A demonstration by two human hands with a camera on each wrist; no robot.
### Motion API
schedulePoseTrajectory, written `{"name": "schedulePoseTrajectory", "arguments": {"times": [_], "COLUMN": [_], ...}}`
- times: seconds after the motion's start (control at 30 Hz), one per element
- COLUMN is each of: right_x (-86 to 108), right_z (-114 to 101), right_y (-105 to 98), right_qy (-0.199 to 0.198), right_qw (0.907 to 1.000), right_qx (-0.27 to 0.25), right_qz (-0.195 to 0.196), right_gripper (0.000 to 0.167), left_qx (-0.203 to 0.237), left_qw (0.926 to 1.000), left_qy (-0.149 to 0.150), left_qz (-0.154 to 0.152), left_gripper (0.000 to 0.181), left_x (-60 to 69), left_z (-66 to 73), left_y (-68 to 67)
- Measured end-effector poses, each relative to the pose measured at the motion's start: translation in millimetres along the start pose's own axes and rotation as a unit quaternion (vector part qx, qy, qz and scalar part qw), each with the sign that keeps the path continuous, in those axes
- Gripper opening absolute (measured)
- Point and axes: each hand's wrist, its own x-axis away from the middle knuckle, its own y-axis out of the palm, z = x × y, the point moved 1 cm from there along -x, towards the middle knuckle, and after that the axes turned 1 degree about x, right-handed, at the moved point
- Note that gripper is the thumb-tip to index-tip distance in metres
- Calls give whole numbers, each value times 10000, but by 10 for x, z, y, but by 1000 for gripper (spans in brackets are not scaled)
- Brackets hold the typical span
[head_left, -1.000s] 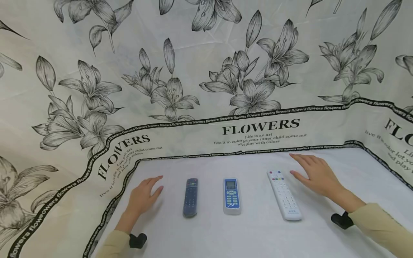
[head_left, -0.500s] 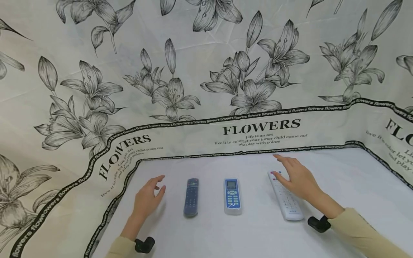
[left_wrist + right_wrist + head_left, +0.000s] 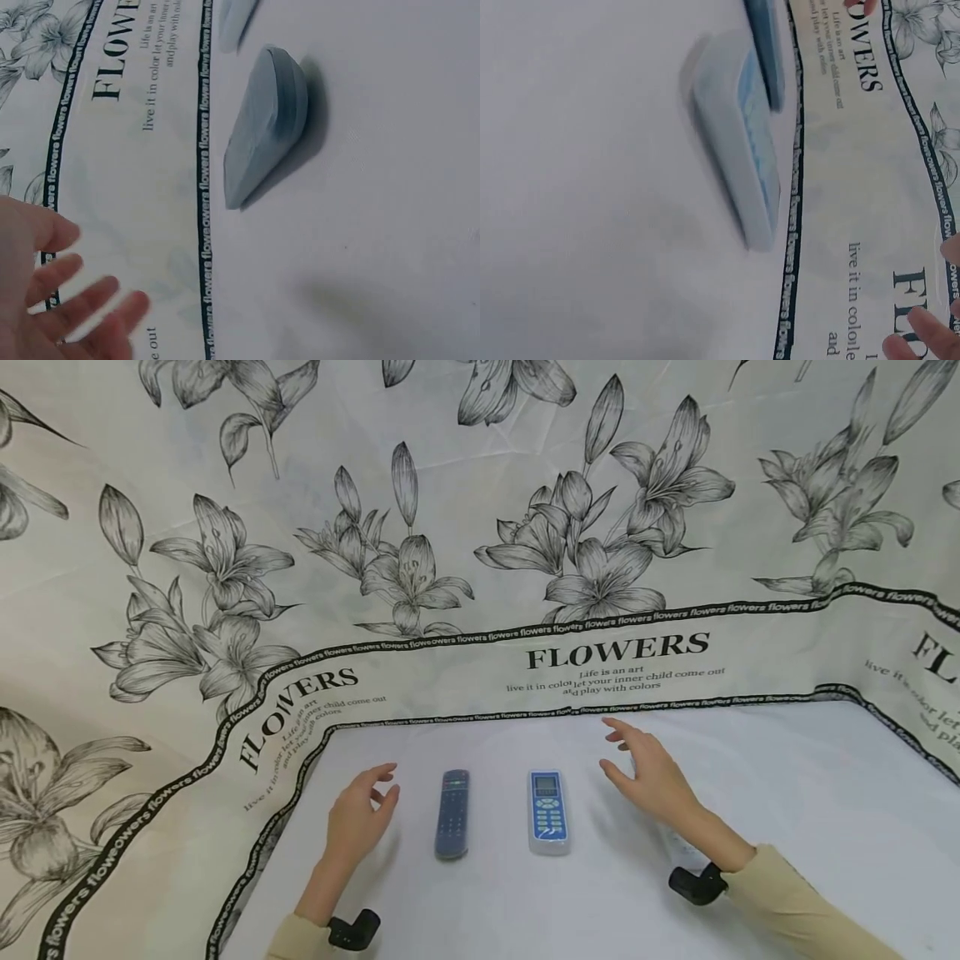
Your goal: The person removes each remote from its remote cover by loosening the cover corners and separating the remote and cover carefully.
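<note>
Three remote controls lie on the white tabletop. The dark blue-grey remote (image 3: 452, 814) is on the left, to the right of my left hand (image 3: 356, 822), which hovers with loosely bent fingers and holds nothing. In the middle lies a remote with a blue face and pale casing (image 3: 549, 814), seen from its side in the right wrist view (image 3: 735, 142). My right hand (image 3: 654, 777) hangs above the table with fingers spread, empty, right of the blue remote. Under that hand and forearm, the white remote (image 3: 684, 847) is mostly hidden. Left fingers (image 3: 90, 304) appear in the left wrist view.
A flower-printed cloth (image 3: 420, 568) with black lettering forms a wall behind the table and at both sides. A black wrist device (image 3: 355, 930) sits at my left wrist, another black wrist device (image 3: 697, 885) at my right.
My right hand has moved left, over the white remote and past it towards the blue one, covering most of the white remote. My left hand has shifted slightly right. The remotes stay in place.
</note>
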Motion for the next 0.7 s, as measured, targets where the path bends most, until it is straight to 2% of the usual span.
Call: {"name": "schedulePoseTrajectory", "arguments": {"times": [0.1, 0.2, 0.27, 0.4, 0.53, 0.63, 0.7], "right_x": [-25, -32, -25, -17, -26, -36, -42], "right_z": [-89, -187, -262, -411, -527, -607, -668], "right_y": [64, 147, 212, 343, 438, 490, 521], "right_qy": [361, 656, 774, 796, 802, 1039, 1291], "right_qw": [9963, 9856, 9777, 9703, 9639, 9493, 9340], "right_qx": [-729, -1485, -1864, -2164, -2363, -2701, -3001], "right_qz": [-264, -482, -580, -729, -931, -1224, -1450], "right_gripper": [55, 51, 50, 50, 50, 51, 52], "left_qx": [183, 401, 474, 577, 732, 849, 898], "left_qw": [9983, 9921, 9880, 9839, 9802, 9775, 9759], "left_qy": [-373, -746, -899, -1065, -1046, -1023, -1071], "left_qz": [-409, -927, -1159, -1315, -1511, -1640, -1673], "left_gripper": [41, 49, 51, 50, 49, 48, 48], "left_x": [1, 15, 31, 66, 87, 96, 100], "left_z": [35, 54, 57, 69, 104, 122, 118], "left_y": [7, 50, 89, 145, 160, 169, 178]}}
